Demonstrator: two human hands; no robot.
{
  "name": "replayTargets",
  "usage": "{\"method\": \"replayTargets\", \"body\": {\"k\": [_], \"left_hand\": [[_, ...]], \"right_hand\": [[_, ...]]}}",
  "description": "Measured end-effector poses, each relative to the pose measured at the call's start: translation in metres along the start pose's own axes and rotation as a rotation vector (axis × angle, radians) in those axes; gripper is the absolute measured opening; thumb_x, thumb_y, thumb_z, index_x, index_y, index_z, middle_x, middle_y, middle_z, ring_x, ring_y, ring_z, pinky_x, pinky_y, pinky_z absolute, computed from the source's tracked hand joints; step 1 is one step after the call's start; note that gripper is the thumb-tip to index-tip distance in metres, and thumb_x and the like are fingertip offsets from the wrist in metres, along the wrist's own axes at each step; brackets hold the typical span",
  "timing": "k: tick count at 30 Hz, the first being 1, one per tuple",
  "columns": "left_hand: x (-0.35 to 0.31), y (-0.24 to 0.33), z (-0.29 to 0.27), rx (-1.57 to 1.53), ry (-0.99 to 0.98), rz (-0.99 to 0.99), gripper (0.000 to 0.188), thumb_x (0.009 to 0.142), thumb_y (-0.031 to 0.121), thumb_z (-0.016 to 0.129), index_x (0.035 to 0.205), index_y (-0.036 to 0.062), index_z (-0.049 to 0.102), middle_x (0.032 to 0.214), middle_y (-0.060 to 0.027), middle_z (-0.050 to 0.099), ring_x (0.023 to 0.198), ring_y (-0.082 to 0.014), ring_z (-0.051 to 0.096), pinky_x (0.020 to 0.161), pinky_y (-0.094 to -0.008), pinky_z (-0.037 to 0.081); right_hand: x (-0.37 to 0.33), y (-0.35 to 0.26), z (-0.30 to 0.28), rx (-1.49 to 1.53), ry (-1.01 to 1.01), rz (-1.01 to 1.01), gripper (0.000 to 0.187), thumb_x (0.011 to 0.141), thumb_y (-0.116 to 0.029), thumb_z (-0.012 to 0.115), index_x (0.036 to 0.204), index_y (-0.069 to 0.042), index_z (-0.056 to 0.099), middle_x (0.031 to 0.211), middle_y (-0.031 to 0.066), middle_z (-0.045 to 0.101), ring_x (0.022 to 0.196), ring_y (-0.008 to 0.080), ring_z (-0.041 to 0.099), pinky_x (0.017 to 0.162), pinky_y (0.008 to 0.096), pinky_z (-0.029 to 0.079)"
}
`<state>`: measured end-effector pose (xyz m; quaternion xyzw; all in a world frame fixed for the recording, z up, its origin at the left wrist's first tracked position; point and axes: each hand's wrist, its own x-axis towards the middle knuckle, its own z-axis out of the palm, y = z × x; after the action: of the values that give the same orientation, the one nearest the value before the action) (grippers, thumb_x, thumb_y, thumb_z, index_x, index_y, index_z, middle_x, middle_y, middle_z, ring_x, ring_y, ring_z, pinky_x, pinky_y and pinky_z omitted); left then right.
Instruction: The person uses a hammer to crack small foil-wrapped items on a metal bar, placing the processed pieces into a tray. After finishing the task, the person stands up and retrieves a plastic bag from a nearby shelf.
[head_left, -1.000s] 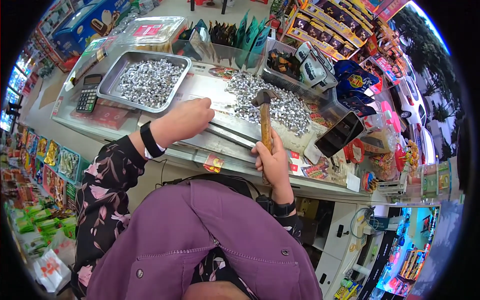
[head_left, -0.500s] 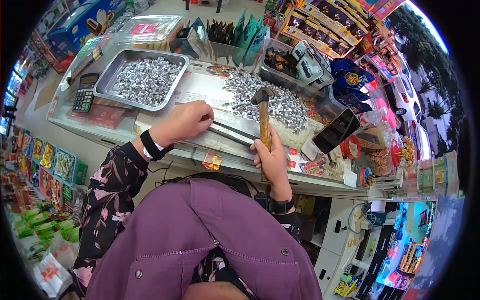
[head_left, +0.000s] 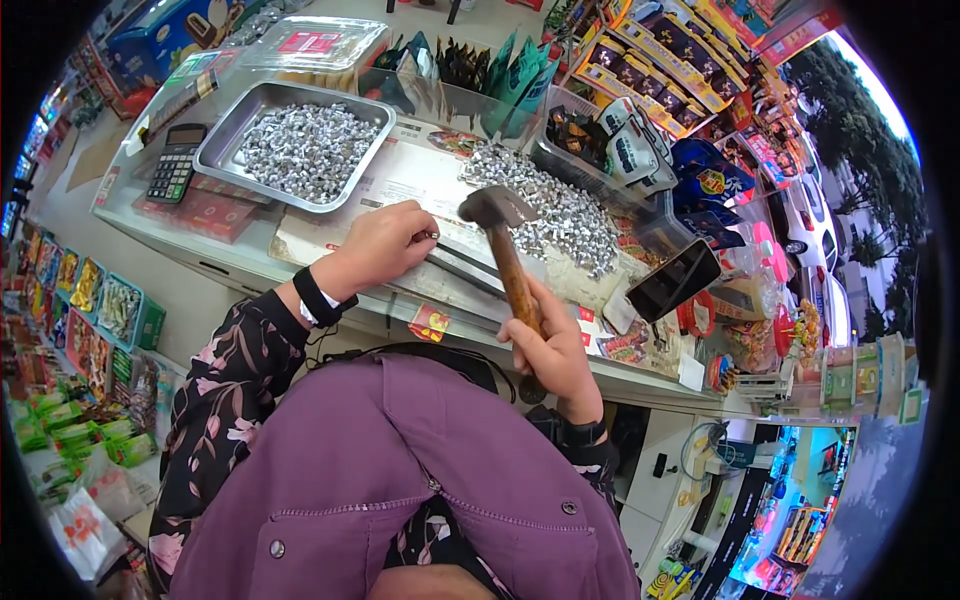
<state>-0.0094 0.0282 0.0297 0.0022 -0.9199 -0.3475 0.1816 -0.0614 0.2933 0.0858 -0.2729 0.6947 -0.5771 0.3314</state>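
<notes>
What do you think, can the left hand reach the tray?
Probably yes: the left hand is close to the tray, and nothing tall stands between them, though it seems to pinch a small piece.

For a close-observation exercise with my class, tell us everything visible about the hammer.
The hammer has a dark grey, metal-looking head, blunt at the left and thinner toward the right, on a worn brown handle that looks wooden. The right hand wraps its lower part, and the butt sticks out below. It is slanted, head end up and slightly left in the picture, partly in front of the small silvery pieces. No other contact shows.
</notes>
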Motion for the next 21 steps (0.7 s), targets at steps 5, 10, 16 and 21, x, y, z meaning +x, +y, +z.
{"method": "replayTargets", "body": {"k": [5,10,16,21], "left_hand": [[0.0,0.001,0.001,0.034,0.025,-0.01,0.01,0.078,0.017,0.065,0.083,0.0086,0.063,0.079,-0.0055,0.059,0.072,-0.0251,0.061,0.063,-0.0352,0.048],[-0.005,-0.002,0.003,0.044,0.081,-0.014,0.011,0.077,0.02,0.068,0.08,0.0099,0.066,0.079,-0.0045,0.059,0.073,-0.0243,0.061,0.063,-0.0343,0.048],[-0.009,-0.006,0.007,0.051,0.131,0.013,0.01,0.077,0.021,0.068,0.077,0.011,0.067,0.078,-0.0024,0.059,0.073,-0.023,0.061,0.061,-0.0335,0.048],[-0.008,-0.005,0.008,0.084,0.132,0.02,0.01,0.077,0.021,0.068,0.077,0.0113,0.067,0.078,-0.001,0.059,0.072,-0.0217,0.061,0.06,-0.0332,0.048]], "right_hand": [[-0.002,-0.004,0.004,-0.032,-0.105,0.071,0.057,0.091,-0.01,0.052,0.143,-0.008,0.03,0.082,0.0052,0.06,0.051,0.0042,0.048,0.046,0.0174,0.039],[0.0,-0.006,0.007,-0.041,-0.116,0.135,0.057,0.091,-0.009,0.051,0.143,-0.008,0.03,0.081,0.0042,0.059,0.051,0.004,0.047,0.047,0.0173,0.038],[-0.003,-0.016,0.01,0.013,-0.074,0.082,0.056,0.091,-0.01,0.05,0.144,-0.008,0.03,0.081,0.0037,0.059,0.051,0.0038,0.047,0.046,0.0174,0.038],[0.002,-0.018,0.011,-0.121,-0.134,0.181,0.057,0.092,-0.011,0.05,0.144,-0.01,0.03,0.081,0.0038,0.06,0.051,0.0037,0.046,0.046,0.0174,0.038]]}}
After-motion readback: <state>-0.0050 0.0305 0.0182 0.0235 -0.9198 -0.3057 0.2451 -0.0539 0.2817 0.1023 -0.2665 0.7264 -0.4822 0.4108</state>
